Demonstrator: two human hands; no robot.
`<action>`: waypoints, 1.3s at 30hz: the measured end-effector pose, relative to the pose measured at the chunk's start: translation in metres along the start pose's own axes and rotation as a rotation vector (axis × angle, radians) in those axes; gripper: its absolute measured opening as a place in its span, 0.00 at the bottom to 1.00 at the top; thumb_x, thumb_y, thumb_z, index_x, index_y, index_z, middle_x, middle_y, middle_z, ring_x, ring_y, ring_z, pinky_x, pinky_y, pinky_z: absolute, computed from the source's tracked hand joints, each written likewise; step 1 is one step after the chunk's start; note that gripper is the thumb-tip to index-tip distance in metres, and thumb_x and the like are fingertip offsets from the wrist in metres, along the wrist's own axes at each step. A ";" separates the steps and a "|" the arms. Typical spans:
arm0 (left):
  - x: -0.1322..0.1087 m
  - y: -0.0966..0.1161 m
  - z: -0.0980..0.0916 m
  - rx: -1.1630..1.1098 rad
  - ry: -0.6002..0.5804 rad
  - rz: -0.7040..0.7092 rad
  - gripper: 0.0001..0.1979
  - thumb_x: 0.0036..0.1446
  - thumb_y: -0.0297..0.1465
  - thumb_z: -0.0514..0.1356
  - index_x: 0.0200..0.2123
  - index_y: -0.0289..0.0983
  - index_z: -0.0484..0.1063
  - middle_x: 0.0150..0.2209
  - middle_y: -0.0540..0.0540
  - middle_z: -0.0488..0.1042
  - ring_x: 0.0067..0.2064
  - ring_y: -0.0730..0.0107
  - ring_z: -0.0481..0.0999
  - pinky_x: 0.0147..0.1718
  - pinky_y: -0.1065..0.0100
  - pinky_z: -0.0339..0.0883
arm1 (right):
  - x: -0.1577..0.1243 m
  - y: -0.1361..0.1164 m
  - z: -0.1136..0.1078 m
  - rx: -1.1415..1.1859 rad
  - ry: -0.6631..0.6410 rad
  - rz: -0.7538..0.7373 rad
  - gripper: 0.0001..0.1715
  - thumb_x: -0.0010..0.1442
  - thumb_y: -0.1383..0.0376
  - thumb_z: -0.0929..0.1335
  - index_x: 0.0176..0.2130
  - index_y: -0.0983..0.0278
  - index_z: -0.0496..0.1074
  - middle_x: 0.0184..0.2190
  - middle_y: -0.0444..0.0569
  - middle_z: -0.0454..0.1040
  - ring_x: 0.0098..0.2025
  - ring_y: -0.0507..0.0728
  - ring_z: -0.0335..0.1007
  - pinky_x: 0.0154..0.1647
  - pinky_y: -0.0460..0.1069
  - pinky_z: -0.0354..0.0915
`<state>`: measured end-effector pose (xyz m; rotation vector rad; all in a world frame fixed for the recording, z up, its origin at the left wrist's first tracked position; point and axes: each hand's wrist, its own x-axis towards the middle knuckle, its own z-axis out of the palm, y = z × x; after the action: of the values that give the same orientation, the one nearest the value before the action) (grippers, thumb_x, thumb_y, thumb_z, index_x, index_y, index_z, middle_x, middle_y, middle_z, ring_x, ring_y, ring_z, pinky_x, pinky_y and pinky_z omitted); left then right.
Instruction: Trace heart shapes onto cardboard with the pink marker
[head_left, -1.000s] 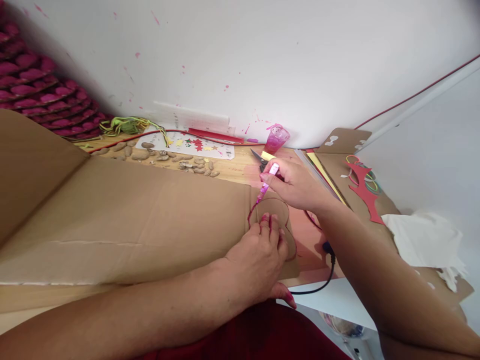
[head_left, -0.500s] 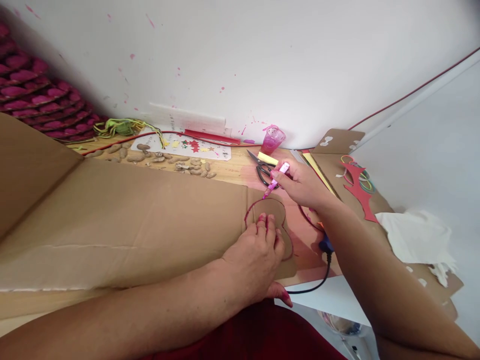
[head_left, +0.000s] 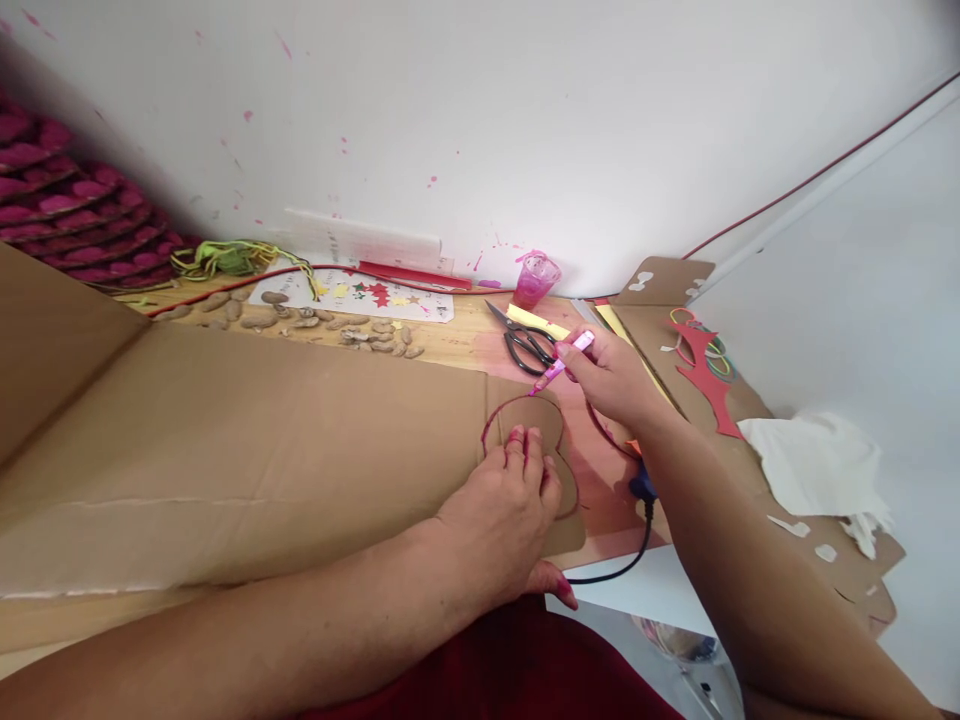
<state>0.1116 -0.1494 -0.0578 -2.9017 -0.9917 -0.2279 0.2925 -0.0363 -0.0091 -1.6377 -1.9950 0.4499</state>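
A brown cardboard heart (head_left: 545, 425) with a dark pink line along its edge lies on the right end of a large cardboard sheet (head_left: 322, 430). My left hand (head_left: 514, 500) presses on it, fingers stretched out and thumb apart, with pink stains on the fingertips. Between the thumb and fingers of my right hand (head_left: 611, 375) is a pink-stained white marker (head_left: 568, 358). Its tip touches the upper edge of the heart. Black-handled scissors (head_left: 527, 345) lie just beyond the marker, beside a pale yellow strip (head_left: 536, 321). My left hand covers the heart's lower left part.
Behind the sheet are peanuts (head_left: 259, 322), a paper with small cutouts (head_left: 442, 305) and a pink-stained cup (head_left: 535, 280). A black cable (head_left: 645, 535) runs at the right front. Farther right are a red scrap (head_left: 705, 375) and a white cloth (head_left: 810, 465).
The marker tip has moved slightly right along the heart's upper edge, and the marker leans over more. My left hand stays on the heart. The whole view has shifted a little.
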 end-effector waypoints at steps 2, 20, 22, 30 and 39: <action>0.000 0.000 0.000 -0.003 -0.005 0.001 0.59 0.47 0.69 0.51 0.63 0.22 0.66 0.64 0.15 0.61 0.63 0.30 0.68 0.56 0.48 0.68 | -0.002 0.002 -0.001 0.007 0.015 0.016 0.14 0.64 0.54 0.64 0.30 0.59 0.66 0.24 0.42 0.68 0.28 0.55 0.61 0.33 0.51 0.57; 0.000 -0.001 -0.004 -0.007 -0.078 -0.001 0.58 0.49 0.68 0.52 0.65 0.23 0.63 0.66 0.15 0.57 0.65 0.32 0.65 0.56 0.49 0.67 | -0.032 0.016 -0.005 0.017 0.207 0.107 0.14 0.63 0.53 0.64 0.31 0.58 0.65 0.22 0.42 0.68 0.27 0.56 0.63 0.31 0.51 0.58; 0.000 -0.001 -0.003 -0.007 -0.067 -0.001 0.58 0.49 0.68 0.52 0.65 0.23 0.63 0.66 0.15 0.57 0.65 0.32 0.66 0.56 0.49 0.67 | -0.035 0.019 -0.005 0.012 0.213 0.114 0.15 0.64 0.52 0.64 0.31 0.58 0.65 0.22 0.42 0.67 0.26 0.56 0.63 0.30 0.50 0.58; 0.000 -0.001 -0.004 -0.013 -0.079 -0.001 0.58 0.50 0.67 0.52 0.64 0.22 0.64 0.66 0.15 0.57 0.65 0.32 0.65 0.57 0.49 0.67 | -0.050 0.028 -0.001 0.056 0.281 0.120 0.19 0.64 0.47 0.64 0.34 0.59 0.66 0.22 0.41 0.69 0.24 0.54 0.63 0.27 0.49 0.56; 0.000 -0.002 -0.005 -0.030 -0.094 -0.002 0.58 0.50 0.67 0.52 0.65 0.22 0.63 0.66 0.15 0.56 0.66 0.32 0.64 0.57 0.49 0.66 | -0.063 0.020 -0.003 0.017 0.292 0.160 0.18 0.65 0.49 0.65 0.34 0.60 0.67 0.21 0.42 0.69 0.22 0.54 0.62 0.25 0.49 0.56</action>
<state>0.1096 -0.1486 -0.0533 -2.9636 -1.0140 -0.1089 0.3191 -0.0937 -0.0297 -1.7488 -1.6523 0.2654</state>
